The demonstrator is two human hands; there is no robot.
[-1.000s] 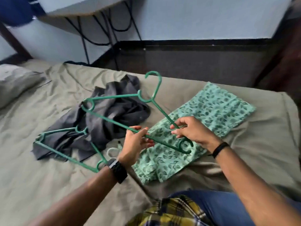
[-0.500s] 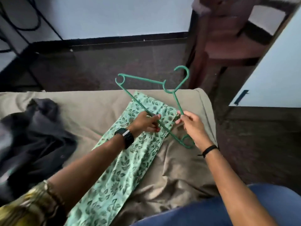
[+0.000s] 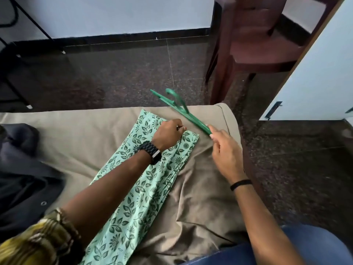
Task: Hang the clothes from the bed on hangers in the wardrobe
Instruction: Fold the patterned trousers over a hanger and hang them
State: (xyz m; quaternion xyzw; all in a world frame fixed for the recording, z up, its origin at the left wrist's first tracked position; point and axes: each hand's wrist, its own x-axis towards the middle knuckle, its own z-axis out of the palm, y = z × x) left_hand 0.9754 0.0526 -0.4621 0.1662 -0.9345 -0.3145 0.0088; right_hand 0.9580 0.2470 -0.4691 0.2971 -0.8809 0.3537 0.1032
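Nothing hung yet: left hand [image 3: 168, 133] pinched the trousers' [image 3: 133, 188] end; right hand [image 3: 225, 150], at three o'clock, gripped the hanger [image 3: 181, 109].

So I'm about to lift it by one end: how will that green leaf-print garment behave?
Probably floppy: the leaf-print garment lies flat and folded on the bed. Likely light, being thin. It may unfold once the left hand raises that end.
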